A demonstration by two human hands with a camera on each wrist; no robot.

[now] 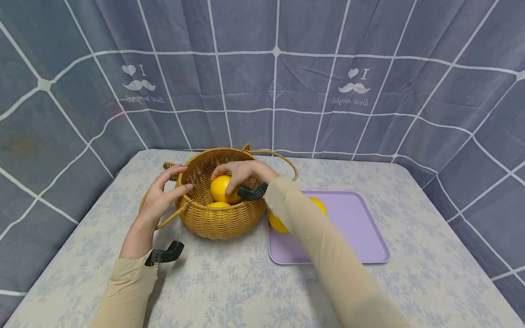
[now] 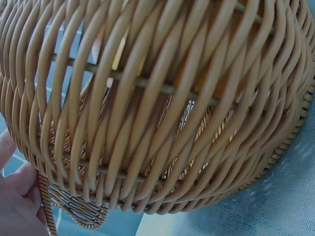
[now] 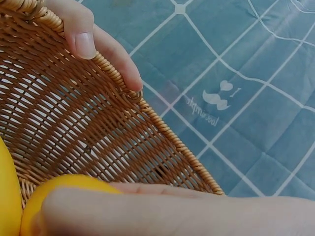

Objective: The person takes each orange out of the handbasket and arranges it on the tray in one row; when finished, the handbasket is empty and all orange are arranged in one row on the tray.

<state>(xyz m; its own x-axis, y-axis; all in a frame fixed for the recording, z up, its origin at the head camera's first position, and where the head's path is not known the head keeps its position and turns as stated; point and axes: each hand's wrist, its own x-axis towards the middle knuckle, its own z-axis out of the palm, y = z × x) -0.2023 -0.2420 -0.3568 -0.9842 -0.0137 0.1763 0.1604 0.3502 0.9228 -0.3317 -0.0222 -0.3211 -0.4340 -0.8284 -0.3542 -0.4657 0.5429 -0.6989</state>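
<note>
My right hand [image 1: 242,174] reaches inside a wicker basket [image 1: 223,223] and holds a round yellow fruit [image 1: 220,187], fingers on its far side and thumb nearer. Another yellow fruit [image 1: 218,205] lies lower in the basket, partly behind the front wall. At the left side of the rim, my left hand [image 1: 157,198] holds the basket, its thumb and a finger hooked over the edge. The right wrist view shows those fingertips [image 3: 86,45] on the rim and the held fruit mostly behind my right hand. In the left wrist view, basket weave [image 2: 147,108] fills most of the picture.
To the right of the basket is a lilac tray [image 1: 352,228]. Yellow fruit [image 1: 279,223] on its left part is partly hidden by my right sleeve. A wicker handle [image 1: 287,159] sticks out at the basket's right. Behind the table hangs a blue-grey checked curtain [image 1: 246,86].
</note>
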